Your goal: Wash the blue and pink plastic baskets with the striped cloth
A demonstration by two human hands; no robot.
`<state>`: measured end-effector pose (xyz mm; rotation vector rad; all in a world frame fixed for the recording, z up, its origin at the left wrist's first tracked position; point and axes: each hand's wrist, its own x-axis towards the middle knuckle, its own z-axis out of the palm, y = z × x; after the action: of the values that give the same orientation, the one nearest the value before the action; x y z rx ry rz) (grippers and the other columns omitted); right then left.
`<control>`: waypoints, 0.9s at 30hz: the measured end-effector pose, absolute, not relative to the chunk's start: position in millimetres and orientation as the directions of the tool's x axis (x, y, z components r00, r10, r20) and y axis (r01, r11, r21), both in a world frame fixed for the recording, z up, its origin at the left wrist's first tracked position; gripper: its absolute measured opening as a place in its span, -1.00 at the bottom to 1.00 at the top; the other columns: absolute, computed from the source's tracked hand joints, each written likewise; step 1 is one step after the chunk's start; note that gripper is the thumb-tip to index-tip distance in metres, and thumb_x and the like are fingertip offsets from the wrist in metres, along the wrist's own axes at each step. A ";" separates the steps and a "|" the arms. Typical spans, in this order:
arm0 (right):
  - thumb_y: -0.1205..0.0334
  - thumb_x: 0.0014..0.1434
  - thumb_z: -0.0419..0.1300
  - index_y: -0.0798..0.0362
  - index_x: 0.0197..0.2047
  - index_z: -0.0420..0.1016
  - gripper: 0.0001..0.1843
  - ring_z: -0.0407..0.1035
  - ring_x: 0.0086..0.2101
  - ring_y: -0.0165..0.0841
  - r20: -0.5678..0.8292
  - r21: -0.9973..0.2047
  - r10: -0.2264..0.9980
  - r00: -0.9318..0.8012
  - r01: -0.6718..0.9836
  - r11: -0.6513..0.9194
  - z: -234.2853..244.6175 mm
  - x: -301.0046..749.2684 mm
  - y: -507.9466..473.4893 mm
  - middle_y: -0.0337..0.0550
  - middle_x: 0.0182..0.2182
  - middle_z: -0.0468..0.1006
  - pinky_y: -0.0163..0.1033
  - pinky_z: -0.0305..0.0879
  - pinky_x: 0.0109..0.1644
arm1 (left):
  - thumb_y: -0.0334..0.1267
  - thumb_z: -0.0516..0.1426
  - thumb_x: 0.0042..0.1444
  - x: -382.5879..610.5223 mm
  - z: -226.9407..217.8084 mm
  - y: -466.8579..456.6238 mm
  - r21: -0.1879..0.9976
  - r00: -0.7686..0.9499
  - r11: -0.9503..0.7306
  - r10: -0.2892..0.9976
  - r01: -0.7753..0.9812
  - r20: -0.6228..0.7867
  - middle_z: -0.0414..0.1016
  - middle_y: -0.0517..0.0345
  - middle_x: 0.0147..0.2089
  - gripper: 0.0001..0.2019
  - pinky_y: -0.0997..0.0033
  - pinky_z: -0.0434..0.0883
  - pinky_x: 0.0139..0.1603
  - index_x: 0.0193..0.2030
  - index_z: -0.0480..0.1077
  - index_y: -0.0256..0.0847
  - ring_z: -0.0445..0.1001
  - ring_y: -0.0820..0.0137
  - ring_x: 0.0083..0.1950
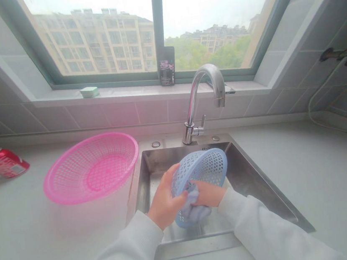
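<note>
Over the steel sink (255,179) I hold a light blue perforated plastic basket (205,169), tilted on its edge. My left hand (163,201) is closed round the basket's rim on its left side. My right hand (208,193) is inside the basket, its fingers closed on a pale blue cloth (192,208) pressed against the basket's inner wall. The chrome tap (205,90) arches above the basket; no water shows running from it.
A pink perforated basket (91,167) sits on the white counter left of the sink, partly over its edge. A red drink can (2,161) lies on its side at far left. A green soap bar (89,91) and a dark small packet (166,67) rest on the window sill.
</note>
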<state>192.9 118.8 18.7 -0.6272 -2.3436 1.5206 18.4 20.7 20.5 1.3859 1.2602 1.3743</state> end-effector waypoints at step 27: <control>0.20 0.06 0.42 -0.14 0.12 0.67 -0.49 0.41 0.29 0.06 0.003 -0.929 0.465 -0.885 0.169 0.329 27.3 193.5 118.2 -0.08 0.13 0.68 0.27 0.12 0.49 | -0.07 0.24 0.12 18.6 22.2 19.8 0.980 -0.063 -0.181 0.980 0.081 0.186 0.38 -0.12 0.36 -0.24 -0.19 0.24 0.41 0.45 0.14 -0.08 0.40 -0.10 0.35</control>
<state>193.5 118.2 27.3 -0.5713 -2.3273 1.5776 18.6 19.8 22.2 1.3681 1.2251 1.3625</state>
